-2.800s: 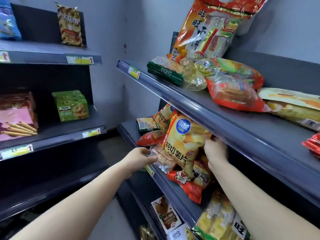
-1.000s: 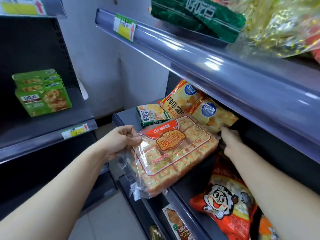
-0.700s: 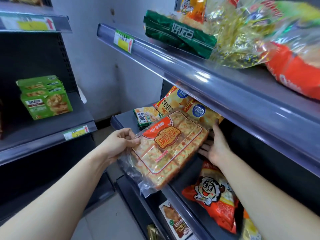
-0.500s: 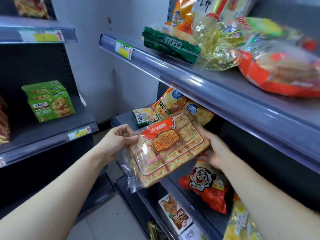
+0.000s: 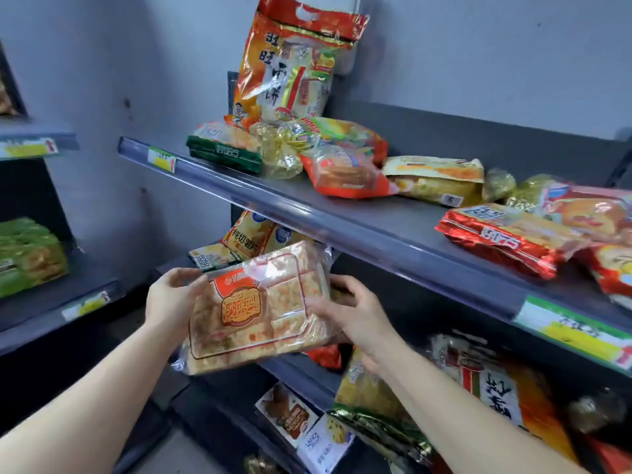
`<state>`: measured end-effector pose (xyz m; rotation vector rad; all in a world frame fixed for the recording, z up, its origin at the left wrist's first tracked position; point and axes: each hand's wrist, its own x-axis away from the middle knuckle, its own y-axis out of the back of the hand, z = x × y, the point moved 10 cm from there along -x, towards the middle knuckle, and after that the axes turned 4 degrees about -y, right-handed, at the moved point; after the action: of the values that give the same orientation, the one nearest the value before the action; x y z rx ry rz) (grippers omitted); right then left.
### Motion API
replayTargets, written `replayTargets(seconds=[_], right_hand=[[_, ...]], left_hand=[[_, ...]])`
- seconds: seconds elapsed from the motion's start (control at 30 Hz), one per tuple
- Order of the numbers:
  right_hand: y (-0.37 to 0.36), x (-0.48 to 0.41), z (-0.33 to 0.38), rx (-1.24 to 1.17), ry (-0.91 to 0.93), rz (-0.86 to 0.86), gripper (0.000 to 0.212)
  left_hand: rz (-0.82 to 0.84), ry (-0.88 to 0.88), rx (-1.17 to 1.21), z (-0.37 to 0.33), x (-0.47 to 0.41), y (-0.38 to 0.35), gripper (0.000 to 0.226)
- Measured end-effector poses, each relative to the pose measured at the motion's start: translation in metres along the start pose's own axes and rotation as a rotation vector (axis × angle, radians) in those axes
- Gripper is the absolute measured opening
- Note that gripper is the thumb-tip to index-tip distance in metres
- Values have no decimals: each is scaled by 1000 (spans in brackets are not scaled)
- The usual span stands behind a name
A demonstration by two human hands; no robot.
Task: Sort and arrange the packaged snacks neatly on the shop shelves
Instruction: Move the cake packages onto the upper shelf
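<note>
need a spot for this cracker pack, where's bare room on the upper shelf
Best bet for the cracker pack: the bare upper shelf front between the orange bag and the red foil pack. A narrow corner is free left of the green pack. Back and right end are piled up.

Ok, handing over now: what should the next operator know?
Left grip holds the left edge of the clear-wrapped orange cracker pack; right grip holds its right edge. The pack is in the air before the middle shelf, not yet placed. Yellow crisp bags sit at that shelf's back. On the grey top shelf, snack packets lie in a loose heap beside an upright orange rice-cracker bag. Left: place the pack, tidy the heap.
</note>
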<state>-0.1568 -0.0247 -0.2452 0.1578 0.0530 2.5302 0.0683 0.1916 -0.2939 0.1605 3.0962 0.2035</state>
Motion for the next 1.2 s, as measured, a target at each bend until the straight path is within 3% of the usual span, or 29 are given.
replayTargets(seconds=[0.13,0.3,0.57,0.73,0.83,0.97,1.1,1.2], right_hand=[[24,52,29,-7,96,-46,38],[54,116,60,6,215,-79,37],[135,210,94,-40,331,-150,34],[188,252,107,-126,327,-265,54],[218,273,119,-197,343,-335,38],[259,293,135,-288,335,-455,29],[293,311,160,-393,375,-555,18],[320,325,177,-434,431,-668,15]], left_hand=[[20,63,18,-13,43,1,71],[205,216,203,-20,96,-19,102],[399,250,470,-58,195,-65,105],[404,150,389,-113,256,-78,84],[391,80,265,-139,274,-88,90],[332,6,221,-177,285,-103,76],[304,-184,183,-219,298,-129,38],[352,-401,-14,-245,311,-162,18]])
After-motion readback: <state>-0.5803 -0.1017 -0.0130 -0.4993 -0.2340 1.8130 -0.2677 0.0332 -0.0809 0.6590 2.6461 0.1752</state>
